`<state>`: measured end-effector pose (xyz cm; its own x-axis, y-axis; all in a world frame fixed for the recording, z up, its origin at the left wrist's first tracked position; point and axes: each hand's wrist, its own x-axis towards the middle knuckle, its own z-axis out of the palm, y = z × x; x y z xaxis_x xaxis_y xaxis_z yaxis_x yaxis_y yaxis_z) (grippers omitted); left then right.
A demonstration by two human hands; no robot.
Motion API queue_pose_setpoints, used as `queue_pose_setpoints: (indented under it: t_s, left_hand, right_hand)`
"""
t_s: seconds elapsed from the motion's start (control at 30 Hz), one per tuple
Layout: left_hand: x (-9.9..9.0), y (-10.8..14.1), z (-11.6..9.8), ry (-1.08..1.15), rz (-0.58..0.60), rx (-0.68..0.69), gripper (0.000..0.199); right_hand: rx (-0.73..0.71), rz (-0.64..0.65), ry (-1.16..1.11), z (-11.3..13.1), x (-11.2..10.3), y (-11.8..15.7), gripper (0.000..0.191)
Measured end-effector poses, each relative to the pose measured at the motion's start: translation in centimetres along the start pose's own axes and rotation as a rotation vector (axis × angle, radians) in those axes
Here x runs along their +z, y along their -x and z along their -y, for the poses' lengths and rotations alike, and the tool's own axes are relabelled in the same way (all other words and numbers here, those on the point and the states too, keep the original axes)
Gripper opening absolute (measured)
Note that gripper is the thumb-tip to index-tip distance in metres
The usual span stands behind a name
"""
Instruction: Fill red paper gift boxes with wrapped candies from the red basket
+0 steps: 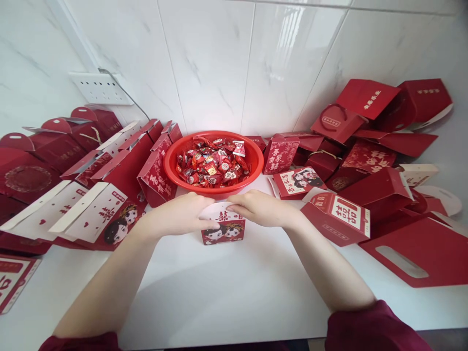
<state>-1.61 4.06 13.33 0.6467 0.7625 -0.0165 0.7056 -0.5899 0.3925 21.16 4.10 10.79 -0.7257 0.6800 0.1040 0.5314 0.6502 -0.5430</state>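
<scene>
A small red and white gift box (224,235) with two cartoon faces stands upright on the white table, just in front of the candy basin. My left hand (181,213) pinches the box's top from the left side. From the right, my right hand (258,207) holds the same white top edge between thumb and fingers. Behind the box is a red plastic basin (168,168) filled with wrapped candies (212,165). Whatever is inside the box is hidden.
Rows of red and white boxes (97,214) stand at the left. A heap of red boxes (387,190) lies at the right, a flat-looking box (298,181) beside the basin. A socket strip (100,88) with a cable is on the tiled wall (212,63). The white table (226,297) extends in front.
</scene>
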Motion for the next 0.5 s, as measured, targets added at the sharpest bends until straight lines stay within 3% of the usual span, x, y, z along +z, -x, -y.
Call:
queue_pose_setpoints:
  t_s: [0.13, 0.3, 0.5]
  left_hand:
    - [0.0, -0.2, 0.0, 0.033, 0.109, 0.033, 0.044]
    - [-0.1, -0.1, -0.1, 0.020, 0.112, 0.024, 0.049]
    - [-0.9, 2.1, -1.6, -0.100, 0.193, -0.057, 0.052]
  right_hand:
    - [-0.025, 0.001, 0.002, -0.2, 0.1, -0.2, 0.025]
    - [-0.091, -0.035, 0.035, -0.9, 0.4, -0.5, 0.026]
    - [-0.162, 0.009, -0.065, -0.1, 0.8, -0.5, 0.025]
